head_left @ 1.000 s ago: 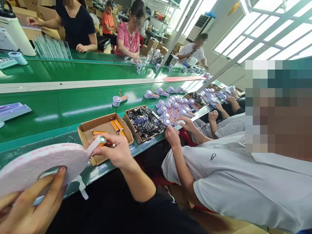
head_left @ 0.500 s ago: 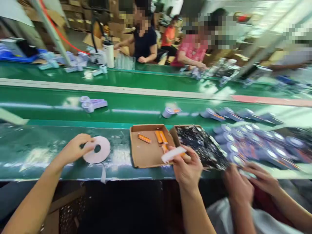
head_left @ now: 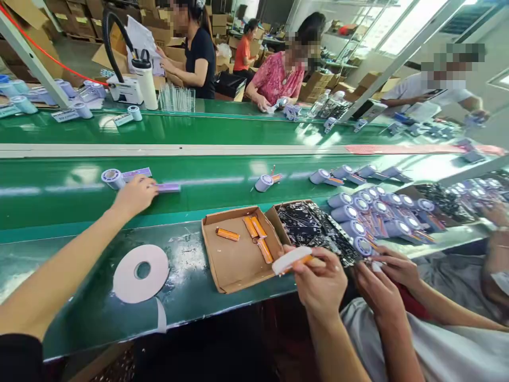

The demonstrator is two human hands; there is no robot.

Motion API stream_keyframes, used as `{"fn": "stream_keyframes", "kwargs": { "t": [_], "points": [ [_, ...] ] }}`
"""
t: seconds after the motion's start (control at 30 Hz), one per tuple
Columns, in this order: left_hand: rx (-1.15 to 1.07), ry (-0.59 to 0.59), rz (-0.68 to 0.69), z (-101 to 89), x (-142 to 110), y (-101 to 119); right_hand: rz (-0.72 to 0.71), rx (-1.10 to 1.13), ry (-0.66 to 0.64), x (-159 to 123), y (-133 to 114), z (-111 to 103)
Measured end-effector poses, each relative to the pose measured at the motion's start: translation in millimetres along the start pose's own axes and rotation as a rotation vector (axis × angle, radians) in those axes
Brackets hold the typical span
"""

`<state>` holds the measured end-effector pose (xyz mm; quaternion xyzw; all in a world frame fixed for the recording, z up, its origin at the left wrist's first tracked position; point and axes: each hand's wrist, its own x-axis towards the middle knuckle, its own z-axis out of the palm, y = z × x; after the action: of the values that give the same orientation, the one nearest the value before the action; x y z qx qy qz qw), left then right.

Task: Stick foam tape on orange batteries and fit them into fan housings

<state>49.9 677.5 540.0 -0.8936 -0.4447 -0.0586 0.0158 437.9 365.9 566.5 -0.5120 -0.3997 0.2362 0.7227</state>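
Note:
My left hand reaches onto the green belt, its fingers closed over the round end of a lavender plastic housing; only the handle sticks out at the right. Just behind it lies another lavender housing, round head to the left. In my right hand, above the front edge of the bench, is an orange cylindrical battery with a white strip along it. A flat roll of white tape lies on the bench, its loose end hanging toward the edge. Several orange batteries lie in a shallow cardboard tray.
A box of black parts adjoins the tray. Many lavender housings crowd the right. A co-worker's hands work close beside my right hand. Across the belt, people stand near a white machine with a black hose.
My left hand has left the tape roll and moved forward onto the lavender housing on the belt. My right hand still holds the battery and white strip. The view has shifted.

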Motion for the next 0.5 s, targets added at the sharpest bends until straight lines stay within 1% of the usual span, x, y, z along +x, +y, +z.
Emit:
{"fn": "stream_keyframes", "kwargs": {
  "t": [0.07, 0.13, 0.2, 0.27, 0.3, 0.37, 0.43, 0.5],
  "points": [
    [-0.018, -0.068, 0.115, 6.0, 22, 23, -0.102, -0.048, -0.068, 26, -6, 27],
    [-0.057, -0.160, 0.159, 7.0, 43, 40, -0.171, -0.069, -0.198, 59, -3, 66],
    [-0.168, -0.251, 0.119, 1.9, 58, 46, -0.140, -0.080, -0.404, 93, 11, 111],
    [-0.295, -0.291, 0.012, -6.0, 65, 44, -0.058, -0.137, -0.639, 121, 35, 154],
    [-0.332, -0.281, -0.049, -9.8, 66, 43, -0.033, -0.199, -0.732, 132, 48, 173],
    [-0.340, -0.218, -0.145, -14.9, 64, 42, -0.038, -0.382, -0.843, 144, 71, 204],
    [-0.316, -0.167, -0.173, -15.9, 60, 44, -0.078, -0.592, -0.900, 148, 85, 225],
    [-0.299, -0.146, -0.174, -11.7, 56, 46, -0.125, -0.776, -0.971, 147, 91, 238]
  ]
}}
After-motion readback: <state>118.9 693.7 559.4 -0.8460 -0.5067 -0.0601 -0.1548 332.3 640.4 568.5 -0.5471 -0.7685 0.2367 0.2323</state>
